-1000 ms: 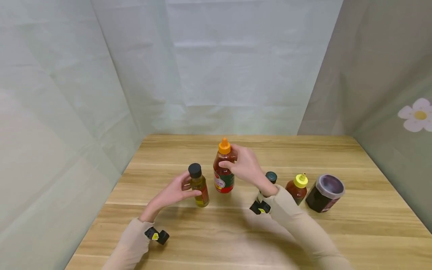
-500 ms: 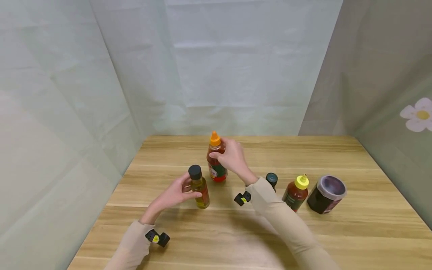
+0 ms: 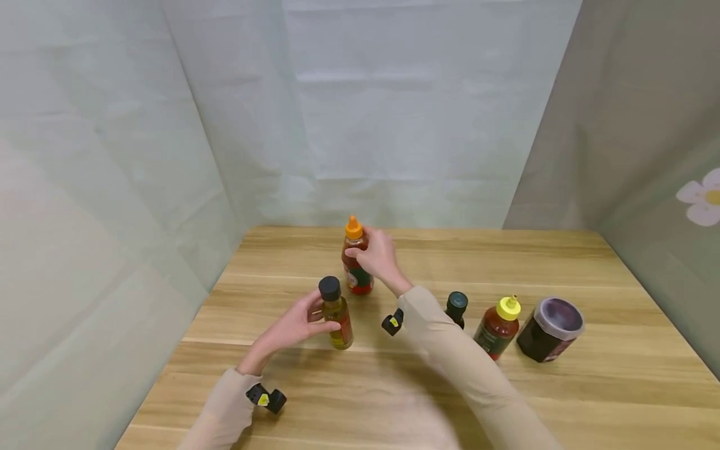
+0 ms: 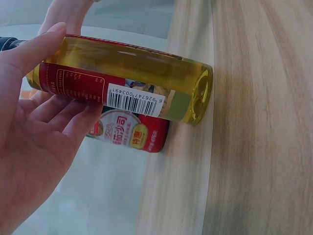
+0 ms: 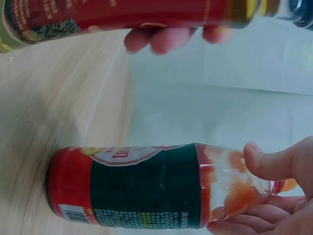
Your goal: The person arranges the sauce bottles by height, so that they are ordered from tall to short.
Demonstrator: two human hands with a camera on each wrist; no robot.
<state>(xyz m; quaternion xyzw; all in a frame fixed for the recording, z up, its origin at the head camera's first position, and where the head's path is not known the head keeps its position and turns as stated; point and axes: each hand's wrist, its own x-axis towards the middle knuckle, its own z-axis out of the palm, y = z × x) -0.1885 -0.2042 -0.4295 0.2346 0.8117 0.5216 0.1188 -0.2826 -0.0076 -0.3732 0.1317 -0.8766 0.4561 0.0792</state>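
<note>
My left hand (image 3: 299,322) holds an oil bottle (image 3: 338,312) with a black cap, thumb on one side and fingers on the other. In the left wrist view the oil bottle (image 4: 132,81) shows yellow oil and a red label with a barcode. Just behind it stands a ketchup bottle (image 3: 359,278) with an orange nozzle cap. My right hand (image 3: 379,255) grips that bottle near its neck. The right wrist view shows the thumb and fingers around the upper part of the ketchup bottle (image 5: 146,186), with its green and red label. Both bottles look upright.
To the right stand a dark-capped bottle (image 3: 457,304), partly hidden by the right sleeve, a red sauce bottle (image 3: 497,330) with a yellow nozzle cap, and a dark jar (image 3: 542,337) with a pale lid. Curtains (image 3: 394,125) rise behind the wooden table (image 3: 607,375).
My right hand has carried the ketchup bottle left and farther back, behind the oil bottle. My left hand keeps its hold on the oil bottle, which stays nearly in place.
</note>
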